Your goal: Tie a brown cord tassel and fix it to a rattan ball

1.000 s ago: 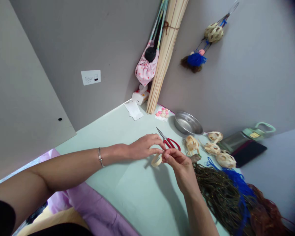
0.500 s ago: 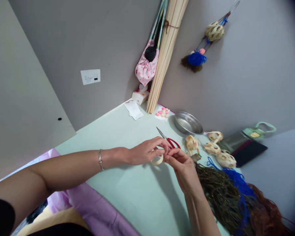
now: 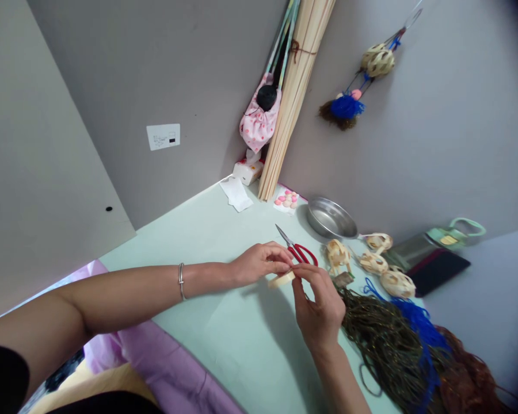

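Note:
Both hands meet over the pale green table [image 3: 224,241] on a small cream strip ring [image 3: 281,280]. My left hand [image 3: 259,261] pinches the ring from the left, fingers curled round it. From the right, my right hand [image 3: 318,305] grips the same ring with thumb and forefinger, its other fingers bent. Red-handled scissors [image 3: 299,249] lie just behind the hands.
Several woven strip balls [image 3: 373,261] lie to the right beside a steel bowl [image 3: 330,218]. Green, blue and brown cord bundles [image 3: 397,339] cover the near right. A bundle of bamboo strips [image 3: 291,98] leans in the corner. Purple cloth [image 3: 164,356] hangs at the table's near edge.
The ring has turned flatter between the fingers. My right hand has swung round, palm side lower, wrist nearer me. My left hand stayed in place.

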`<state>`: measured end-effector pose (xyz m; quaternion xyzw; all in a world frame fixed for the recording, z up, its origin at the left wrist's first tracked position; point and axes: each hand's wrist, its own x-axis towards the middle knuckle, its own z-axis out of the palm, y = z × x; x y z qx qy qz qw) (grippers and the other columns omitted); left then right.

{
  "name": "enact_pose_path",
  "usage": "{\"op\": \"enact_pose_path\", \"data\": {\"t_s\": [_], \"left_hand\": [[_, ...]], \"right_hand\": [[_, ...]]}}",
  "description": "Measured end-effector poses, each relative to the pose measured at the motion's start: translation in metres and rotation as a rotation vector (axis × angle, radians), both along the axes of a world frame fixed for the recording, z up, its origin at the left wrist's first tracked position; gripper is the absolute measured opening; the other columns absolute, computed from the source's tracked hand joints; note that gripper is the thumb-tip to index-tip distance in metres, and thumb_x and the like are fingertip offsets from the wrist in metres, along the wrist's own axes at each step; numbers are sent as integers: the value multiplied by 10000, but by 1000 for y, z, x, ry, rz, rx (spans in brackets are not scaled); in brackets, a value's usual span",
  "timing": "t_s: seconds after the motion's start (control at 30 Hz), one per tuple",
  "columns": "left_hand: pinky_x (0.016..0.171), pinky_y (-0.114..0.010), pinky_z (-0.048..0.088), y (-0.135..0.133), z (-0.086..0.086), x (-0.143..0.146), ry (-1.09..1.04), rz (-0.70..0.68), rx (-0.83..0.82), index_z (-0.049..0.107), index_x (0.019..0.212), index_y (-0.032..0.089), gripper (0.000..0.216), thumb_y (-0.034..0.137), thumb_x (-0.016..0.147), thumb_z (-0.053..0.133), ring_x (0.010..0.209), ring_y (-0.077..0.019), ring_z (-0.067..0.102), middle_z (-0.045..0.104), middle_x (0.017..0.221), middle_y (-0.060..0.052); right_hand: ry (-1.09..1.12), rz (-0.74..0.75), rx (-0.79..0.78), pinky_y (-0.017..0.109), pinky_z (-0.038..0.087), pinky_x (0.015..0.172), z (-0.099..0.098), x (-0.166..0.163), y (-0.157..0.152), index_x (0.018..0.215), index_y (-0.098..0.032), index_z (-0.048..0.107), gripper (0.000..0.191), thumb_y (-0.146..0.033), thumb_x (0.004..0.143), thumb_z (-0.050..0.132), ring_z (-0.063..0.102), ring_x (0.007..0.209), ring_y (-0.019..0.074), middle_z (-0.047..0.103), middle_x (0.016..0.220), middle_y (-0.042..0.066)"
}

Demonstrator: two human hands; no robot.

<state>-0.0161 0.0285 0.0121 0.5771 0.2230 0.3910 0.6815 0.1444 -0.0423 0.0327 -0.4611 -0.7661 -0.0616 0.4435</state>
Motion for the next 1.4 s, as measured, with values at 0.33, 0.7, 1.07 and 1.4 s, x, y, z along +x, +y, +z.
{"op": "enact_pose_path", "data": {"t_s": [0.33, 0.7, 1.07, 1.4], "left_hand": [[903, -338, 483, 4, 13, -5, -30, -71, -128, 622, 776, 126, 143, 226, 783, 726, 873, -125, 639, 591, 1205, -92], [1003, -429, 472, 11, 9, -6, -193, -72, -111, 553, 717, 135, 220, 221, 750, 753, 1125, -235, 630, 599, 1219, -126], [867, -292, 480, 6, -1, -7, 212, 59, 280, 544, 790, 175, 46, 200, 814, 574, 948, -160, 612, 616, 966, -32], [653, -262, 474, 19, -6, -6, 142, -73, -137, 518, 894, 177, 273, 438, 857, 587, 682, -125, 637, 629, 833, -6]], "right_hand": [[347, 53, -130, 384, 535, 824, 1, 0, 0, 922, -255, 698, 157, -117, 868, 646, 682, 895, 227, 725, 906, 44], [947, 88, -540, 334, 547, 743, 5, 8, 9, 764, -202, 687, 132, -252, 753, 808, 667, 757, 171, 736, 857, 39], [1172, 142, -931, 312, 558, 713, -2, 14, 17, 808, -217, 664, 257, -402, 727, 822, 682, 729, 171, 753, 886, 35], [1106, 167, -915, 332, 557, 793, -4, 12, 16, 893, -211, 698, 294, -345, 684, 856, 671, 779, 174, 731, 934, 51]]}}
